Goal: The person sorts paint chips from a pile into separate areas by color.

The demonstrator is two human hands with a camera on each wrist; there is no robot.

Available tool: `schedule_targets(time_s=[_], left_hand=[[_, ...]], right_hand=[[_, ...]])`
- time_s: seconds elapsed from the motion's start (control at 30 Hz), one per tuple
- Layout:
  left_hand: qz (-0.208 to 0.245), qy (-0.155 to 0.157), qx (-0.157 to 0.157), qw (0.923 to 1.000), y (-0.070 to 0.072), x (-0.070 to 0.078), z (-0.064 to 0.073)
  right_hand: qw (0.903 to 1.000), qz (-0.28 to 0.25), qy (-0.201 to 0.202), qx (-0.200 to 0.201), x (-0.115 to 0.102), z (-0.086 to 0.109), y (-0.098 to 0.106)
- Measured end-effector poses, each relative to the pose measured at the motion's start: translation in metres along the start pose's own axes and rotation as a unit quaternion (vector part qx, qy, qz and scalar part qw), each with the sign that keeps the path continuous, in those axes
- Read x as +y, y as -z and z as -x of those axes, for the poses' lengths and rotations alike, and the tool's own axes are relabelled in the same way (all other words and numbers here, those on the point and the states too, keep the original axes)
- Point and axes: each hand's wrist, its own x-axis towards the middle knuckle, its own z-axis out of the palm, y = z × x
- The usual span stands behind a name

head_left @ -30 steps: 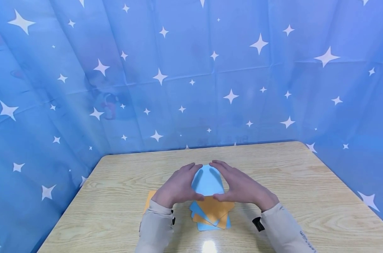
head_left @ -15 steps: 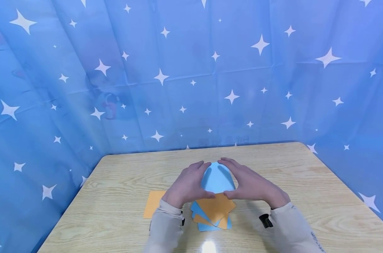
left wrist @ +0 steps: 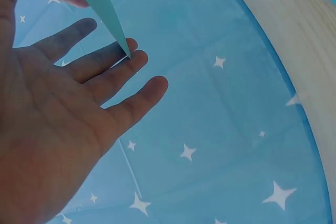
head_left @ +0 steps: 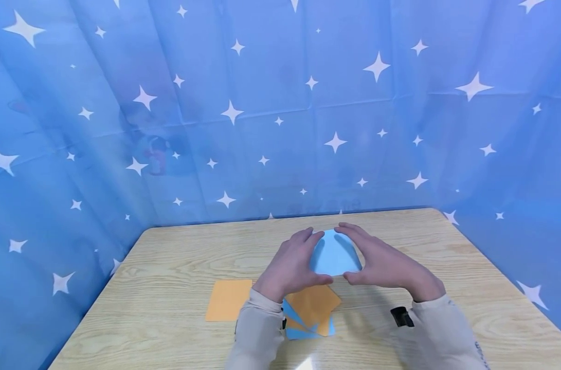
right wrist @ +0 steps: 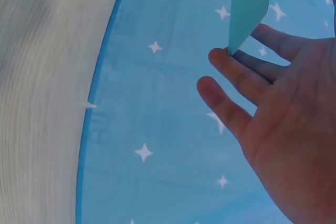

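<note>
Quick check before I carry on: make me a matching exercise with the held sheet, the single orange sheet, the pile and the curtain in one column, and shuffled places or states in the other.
Things:
1. Blue sheet
2. Single orange sheet
3. Pile of sheets
4. Curtain

Places or states:
A. Behind the table, patterned with white stars
B. Lying alone on the table, left of the others
C. Held between the left hand and the right hand
D. Overlapping at angles on the table, in two colours

Right pairs: 1-C, 2-B, 3-D, 4-A
</note>
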Motion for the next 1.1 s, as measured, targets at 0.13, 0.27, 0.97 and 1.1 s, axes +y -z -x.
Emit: schedule_targets(time_s=[0.13,0.27,0.97,1.1], left_hand=[[-0.005,-0.008,0.0,1.0,-0.006,0.007,-0.006],[-0.016,-0.012,-0.009,0.9998,-0.014,0.015,-0.012],[-0.072,0.004,-0.054,0.9959,-0.078,0.041,-0.044],[-0.081,0.003,-0.067,0.9944,-0.09,0.044,-0.048]], right_hand=[[1.0,0.002,-0.008,-0.001,0.004,0.006,0.006],[0.9999,0.009,-0.012,-0.006,0.012,0.015,0.009],[0.9936,-0.041,-0.072,-0.078,0.052,0.031,0.018],[0.9889,-0.041,-0.102,-0.1,0.058,0.033,0.016]])
